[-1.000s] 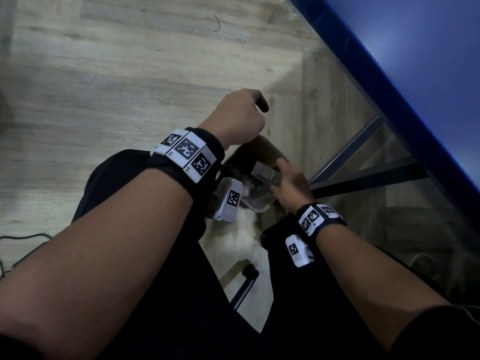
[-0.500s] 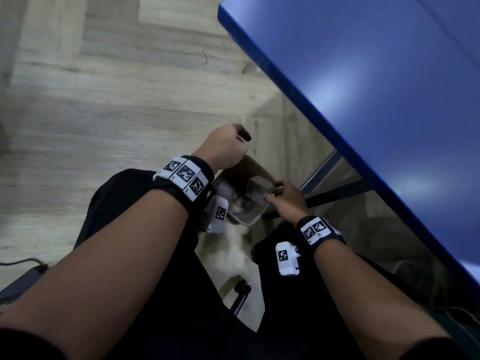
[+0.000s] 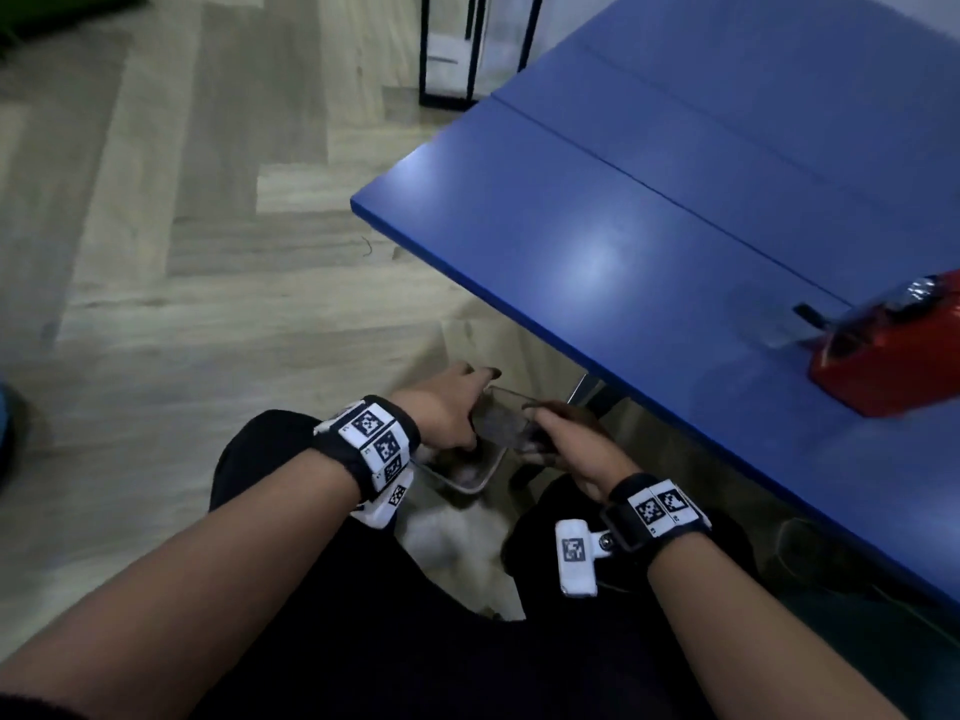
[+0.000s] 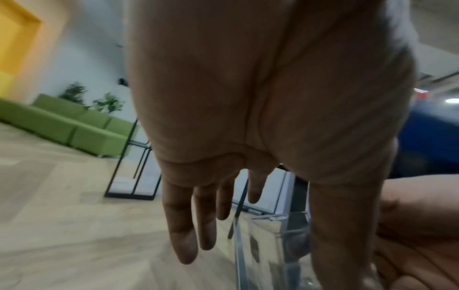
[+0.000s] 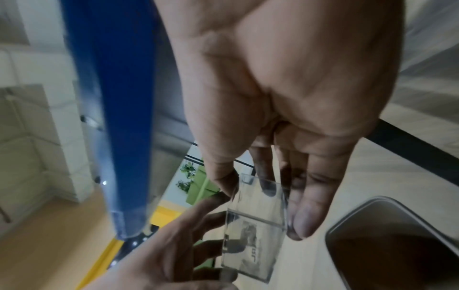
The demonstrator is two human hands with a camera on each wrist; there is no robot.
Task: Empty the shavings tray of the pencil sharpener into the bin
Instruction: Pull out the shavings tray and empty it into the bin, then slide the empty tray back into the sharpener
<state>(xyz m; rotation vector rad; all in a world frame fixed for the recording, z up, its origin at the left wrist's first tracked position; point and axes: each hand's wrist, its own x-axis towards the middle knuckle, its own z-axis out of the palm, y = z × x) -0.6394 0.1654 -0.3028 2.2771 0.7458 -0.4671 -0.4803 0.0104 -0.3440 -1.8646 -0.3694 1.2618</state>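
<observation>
A: From the head view, what is happening?

B: The right hand point(image 3: 566, 444) is pinching the clear tray point(image 3: 506, 420) low between the knees, right over the bin point(image 3: 470, 472). Half a second ago the left hand point(image 3: 447, 407) was bunched in a fist above the bin; now it is lying along the tray's far side. The view is also tipping up, so the red sharpener point(image 3: 888, 350) on the blue tabletop point(image 3: 597, 241) is showing.

A: And the left wrist view?

B: The left fingers point(image 4: 183, 231) are hanging straight and spread, the thumb running down beside the tray point(image 4: 263, 245); that grip is loose, curling round nothing.

A: The right wrist?

B: Thumb and fingers point(image 5: 301, 219) are squeezing the tray point(image 5: 250, 243) by its edges, the bin point(image 5: 387, 241) sitting just beside and below. Grey smears are clinging inside, but no loose shavings are showing. I judge the tipping is about done, and the tray is probably heading back to the sharpener.
</observation>
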